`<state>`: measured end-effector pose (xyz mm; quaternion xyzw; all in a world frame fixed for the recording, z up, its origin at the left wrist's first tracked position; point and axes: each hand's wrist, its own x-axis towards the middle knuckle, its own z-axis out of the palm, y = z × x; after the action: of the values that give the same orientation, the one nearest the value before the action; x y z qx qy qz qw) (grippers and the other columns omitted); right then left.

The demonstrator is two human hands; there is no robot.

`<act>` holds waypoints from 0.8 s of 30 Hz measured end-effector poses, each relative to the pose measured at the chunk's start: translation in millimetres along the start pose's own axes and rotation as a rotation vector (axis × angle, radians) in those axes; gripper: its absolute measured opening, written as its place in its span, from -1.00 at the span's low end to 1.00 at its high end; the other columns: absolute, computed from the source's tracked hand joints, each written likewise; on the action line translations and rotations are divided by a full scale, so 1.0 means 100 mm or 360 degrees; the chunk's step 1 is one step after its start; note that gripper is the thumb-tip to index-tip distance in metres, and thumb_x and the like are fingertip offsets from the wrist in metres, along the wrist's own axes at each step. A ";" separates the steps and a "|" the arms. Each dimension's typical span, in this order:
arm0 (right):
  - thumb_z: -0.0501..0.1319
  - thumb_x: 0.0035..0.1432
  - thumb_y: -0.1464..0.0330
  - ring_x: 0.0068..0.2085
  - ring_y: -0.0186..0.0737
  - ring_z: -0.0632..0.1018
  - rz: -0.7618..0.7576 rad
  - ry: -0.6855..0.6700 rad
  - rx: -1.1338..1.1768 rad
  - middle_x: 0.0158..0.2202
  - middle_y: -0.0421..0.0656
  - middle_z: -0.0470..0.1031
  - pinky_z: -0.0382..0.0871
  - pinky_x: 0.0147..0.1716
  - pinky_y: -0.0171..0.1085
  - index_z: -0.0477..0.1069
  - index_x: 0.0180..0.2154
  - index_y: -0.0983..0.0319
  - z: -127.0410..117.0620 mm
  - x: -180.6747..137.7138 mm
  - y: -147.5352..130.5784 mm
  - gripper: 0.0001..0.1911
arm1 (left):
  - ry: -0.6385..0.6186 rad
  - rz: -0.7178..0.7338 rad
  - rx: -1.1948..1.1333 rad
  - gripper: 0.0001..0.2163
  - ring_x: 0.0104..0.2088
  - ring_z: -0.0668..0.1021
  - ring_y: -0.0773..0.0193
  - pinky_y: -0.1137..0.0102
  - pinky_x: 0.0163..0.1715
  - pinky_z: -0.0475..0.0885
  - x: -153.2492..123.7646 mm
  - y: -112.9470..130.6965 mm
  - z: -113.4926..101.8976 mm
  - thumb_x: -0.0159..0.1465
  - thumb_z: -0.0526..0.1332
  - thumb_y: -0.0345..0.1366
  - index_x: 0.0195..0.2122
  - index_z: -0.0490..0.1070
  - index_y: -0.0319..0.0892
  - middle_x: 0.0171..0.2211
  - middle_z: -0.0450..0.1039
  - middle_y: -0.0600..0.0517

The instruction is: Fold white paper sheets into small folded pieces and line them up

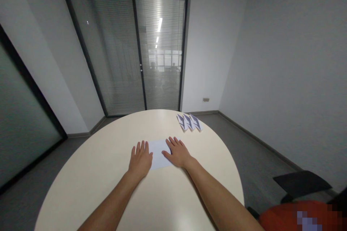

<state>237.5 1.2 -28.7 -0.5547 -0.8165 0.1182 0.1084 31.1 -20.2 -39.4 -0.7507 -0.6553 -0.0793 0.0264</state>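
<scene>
A plain white sheet of paper (159, 155) lies flat on the pale round table (100, 173), its short sides partly covered by my hands. My left hand (140, 159) rests palm down over the sheet's left side, fingers stretched forward. Over the right side my right hand (178, 152) lies flat with its fingers spread and the thumb pointing inward. Neither hand grips anything. Several folded paper pieces (189, 122) stand or lie in a row beyond my right hand, close to the table's far right edge.
An office chair with a dark armrest (302, 183) and a red seat (287, 216) stands at the lower right. Behind the table is a glass partition with blinds (116, 54). A wall socket (206, 99) sits low on the back wall.
</scene>
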 end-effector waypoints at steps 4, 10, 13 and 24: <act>-0.08 0.34 -0.08 0.43 0.12 -0.04 -0.0026 0.0041 -0.0006 0.44 0.01 -0.05 -0.21 0.35 0.05 0.03 0.40 0.27 0.00 0.02 -0.01 -0.21 | -0.0056 0.0429 -0.0256 -0.42 0.43 0.01 0.07 0.10 0.37 -0.01 -0.03 0.01 -0.02 0.43 -0.10 -0.08 0.41 -0.01 -0.26 0.44 -0.10 -0.15; -0.04 0.36 0.02 0.42 0.06 0.02 -0.0097 0.0033 0.0004 0.43 0.00 0.01 -0.13 0.34 0.05 0.13 0.36 0.21 -0.12 0.05 0.06 -0.33 | -0.0314 0.0498 -0.0301 -0.32 0.44 -0.10 0.00 0.01 0.38 -0.09 -0.07 0.04 -0.07 0.41 -0.14 0.11 0.43 -0.04 -0.21 0.44 -0.19 -0.13; -0.03 0.39 0.11 0.40 0.05 0.10 -0.0277 0.0064 -0.0022 0.39 -0.02 0.13 -0.08 0.33 0.04 0.25 0.30 0.20 -0.19 0.01 0.09 -0.43 | -0.0352 0.0485 -0.0281 -0.27 0.44 -0.13 -0.04 0.00 0.38 -0.10 -0.07 0.03 -0.11 0.37 -0.12 0.17 0.43 -0.06 -0.19 0.45 -0.21 -0.10; 0.13 0.27 -0.02 0.37 0.02 0.18 -0.0673 -0.0062 0.0161 0.37 0.02 0.15 0.01 0.33 -0.04 0.30 0.28 0.19 -0.21 -0.09 0.14 -0.32 | -0.0228 0.0519 -0.0376 -0.28 0.43 -0.03 -0.04 0.04 0.37 -0.05 0.00 -0.24 -0.05 0.36 -0.02 0.15 0.43 -0.03 -0.15 0.44 -0.07 -0.08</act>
<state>259.4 -0.4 -13.3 -0.3624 -0.9096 0.1443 0.1429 6.5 -17.9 -36.6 -0.8483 -0.5116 -0.0968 -0.0960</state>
